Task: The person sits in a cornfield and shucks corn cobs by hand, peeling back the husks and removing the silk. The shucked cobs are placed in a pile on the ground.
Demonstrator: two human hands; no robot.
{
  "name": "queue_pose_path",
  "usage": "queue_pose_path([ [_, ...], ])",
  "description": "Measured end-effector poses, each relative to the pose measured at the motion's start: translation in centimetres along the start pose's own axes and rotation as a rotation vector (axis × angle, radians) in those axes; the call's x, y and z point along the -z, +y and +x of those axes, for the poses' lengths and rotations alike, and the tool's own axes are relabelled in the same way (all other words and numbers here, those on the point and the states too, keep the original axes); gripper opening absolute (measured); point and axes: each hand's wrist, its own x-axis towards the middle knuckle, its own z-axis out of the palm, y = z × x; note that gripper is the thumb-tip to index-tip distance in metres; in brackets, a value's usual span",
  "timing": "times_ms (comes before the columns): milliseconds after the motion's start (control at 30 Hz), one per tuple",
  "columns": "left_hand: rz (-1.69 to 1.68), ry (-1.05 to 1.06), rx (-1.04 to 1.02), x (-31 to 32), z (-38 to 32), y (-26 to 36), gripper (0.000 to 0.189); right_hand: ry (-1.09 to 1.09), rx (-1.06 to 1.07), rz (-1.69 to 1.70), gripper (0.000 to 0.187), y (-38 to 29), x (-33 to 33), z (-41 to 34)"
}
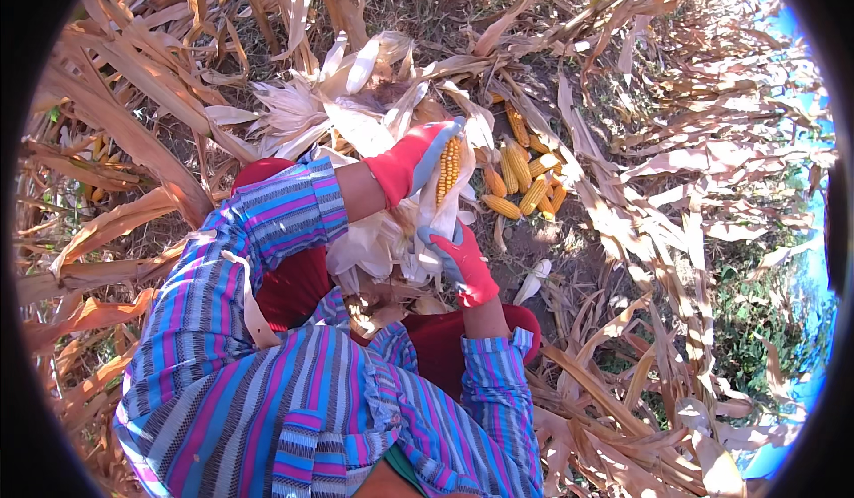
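An ear of corn (450, 172) is held up between both hands, its yellow kernels bared along one side and pale husk (437, 221) around the rest. At its upper end is my left hand (420, 154), in a red and grey glove, with the fingers partly hidden behind the ear. My right hand (462, 261), gloved the same way, grips the husk-covered lower end. Just right of the ear, a pile of husked yellow corn ears (527, 171) lies on the soil. Loose pale husks (367, 247) lie beneath my left forearm, between my knees.
Dry corn stalks (147, 104) lean in from the left, and more stalks and leaves (667, 264) cover the right side. Pale husks (360, 124) are heaped ahead. A small husk-covered ear (532, 282) lies by my right knee. Other yellow ears (100, 154) show among leaves at far left.
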Motion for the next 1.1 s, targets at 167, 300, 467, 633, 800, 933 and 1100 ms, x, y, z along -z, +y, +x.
queue_pose_path([
  [167, 0.169, -0.046, -0.037, -0.8, 0.1, -1.2, 0.024, -0.049, -0.11, 0.016, 0.047, 1.2, -2.3, 0.0],
  [300, 0.046, -0.097, 0.052, -2.2, -1.0, 1.4, 0.029, -0.018, 0.006, 0.016, 0.05, 1.6, -1.5, 0.9],
  [467, 0.159, -0.104, 0.013, -2.2, -0.7, 1.7, 0.031, -0.044, -0.007, 0.101, 0.054, 2.4, -0.9, 1.5],
  [633, 0.052, -0.084, 0.038, -1.3, -0.5, 0.4, 0.023, -0.033, -0.058, 0.076, 0.05, 0.9, -2.2, 0.8],
  [800, 0.106, -0.131, -0.053, -0.9, -0.4, 0.3, 0.022, -0.078, -0.071, 0.124, 0.045, 2.2, -1.9, 1.5],
  [933, 0.216, -0.069, -0.08, -0.9, -0.2, -0.3, 0.022, -0.081, -0.12, 0.238, 0.045, -0.1, -2.8, 0.3],
  [1100, 0.116, -0.018, 0.067, -1.9, -1.1, 0.9, 0.022, -0.059, -0.094, 0.212, 0.04, 0.7, -2.7, 0.5],
])
